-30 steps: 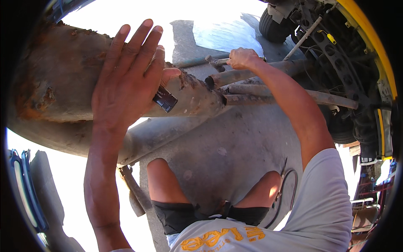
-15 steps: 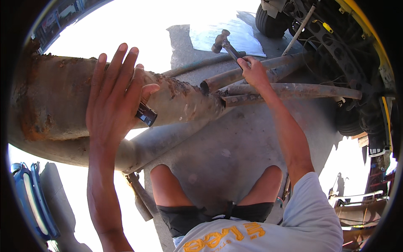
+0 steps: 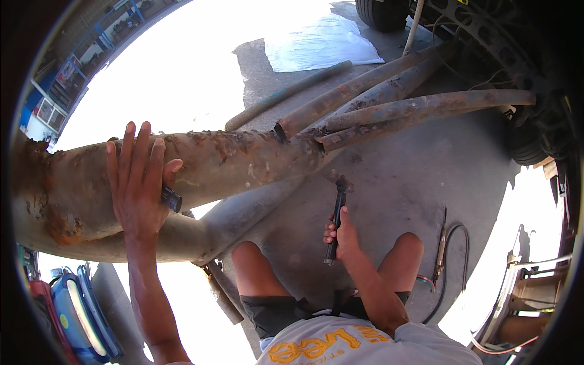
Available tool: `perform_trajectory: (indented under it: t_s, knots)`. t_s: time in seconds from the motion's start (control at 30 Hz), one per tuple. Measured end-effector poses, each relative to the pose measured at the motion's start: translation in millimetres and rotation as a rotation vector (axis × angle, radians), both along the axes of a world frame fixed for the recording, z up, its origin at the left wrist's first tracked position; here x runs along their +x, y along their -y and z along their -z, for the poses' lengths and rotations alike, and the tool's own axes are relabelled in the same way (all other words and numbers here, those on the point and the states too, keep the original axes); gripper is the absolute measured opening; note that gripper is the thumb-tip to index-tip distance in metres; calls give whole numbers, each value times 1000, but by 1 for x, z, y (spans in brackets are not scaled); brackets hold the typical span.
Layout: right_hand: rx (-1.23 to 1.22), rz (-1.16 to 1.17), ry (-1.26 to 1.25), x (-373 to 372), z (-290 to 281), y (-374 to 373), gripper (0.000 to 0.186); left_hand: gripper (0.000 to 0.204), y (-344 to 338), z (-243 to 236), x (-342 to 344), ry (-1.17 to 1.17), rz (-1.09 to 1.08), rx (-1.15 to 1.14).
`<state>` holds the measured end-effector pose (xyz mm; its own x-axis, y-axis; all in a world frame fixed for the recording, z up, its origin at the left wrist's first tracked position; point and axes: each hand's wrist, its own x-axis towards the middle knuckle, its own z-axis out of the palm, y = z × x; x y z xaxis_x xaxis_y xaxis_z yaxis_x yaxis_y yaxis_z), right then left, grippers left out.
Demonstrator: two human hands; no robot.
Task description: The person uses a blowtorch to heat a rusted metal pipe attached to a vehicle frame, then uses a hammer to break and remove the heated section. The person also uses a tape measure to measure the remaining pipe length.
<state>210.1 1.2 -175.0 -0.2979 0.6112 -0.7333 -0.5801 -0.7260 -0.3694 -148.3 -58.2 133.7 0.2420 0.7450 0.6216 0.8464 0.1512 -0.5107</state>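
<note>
My left hand (image 3: 139,191) lies over a thick rusty metal pipe (image 3: 225,164), its fingers stretched out and a little apart. Under its thumb side pokes out a small black object (image 3: 171,199); whether the palm presses on it or holds it, I cannot tell. My right hand (image 3: 347,236) is closed round the dark handle of a hammer (image 3: 338,210). The hammer stands head-up between my knees, its head just below the thick pipe's torn right end and apart from it.
Thinner rusty pipes (image 3: 371,91) run from the torn end toward dark vehicle parts (image 3: 517,61) at right. A second thick pipe (image 3: 243,204) lies beneath. Beyond are a white sheet (image 3: 319,45) and a tyre (image 3: 380,12). A torch-like tool with a hose (image 3: 441,252) lies by my right knee.
My right hand has brought the hammer down and left, from above the thin pipes to between my knees. My left hand stays over the thick pipe. The whole view has shifted.
</note>
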Motion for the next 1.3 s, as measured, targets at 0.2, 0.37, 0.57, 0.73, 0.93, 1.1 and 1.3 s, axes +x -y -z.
perform_trajectory:
  t_s: [0.2,0.37,0.57,0.73,0.93,1.1,1.3]
  knots:
    - [-367,422,-414,-6,78,-11,50,38,1,0,-1,-30,12,8]
    - [-357,590,-383,-91,-18,-87,37,37,2,3,0,-4,15,17]
    - [-64,-70,-609,-86,-32,-102,42,37,2,2,-1,-24,41,14]
    - [-211,70,-673,-37,45,-47,50,36,1,0,-1,-16,40,8]
    - [-387,639,-79,-61,27,-46,22,36,1,2,1,-11,41,8]
    - [-32,122,-796,-113,-22,-112,25,36,-2,-1,-1,-43,56,0]
    - [-52,29,-553,-64,13,-79,22,35,1,3,2,-19,67,8]
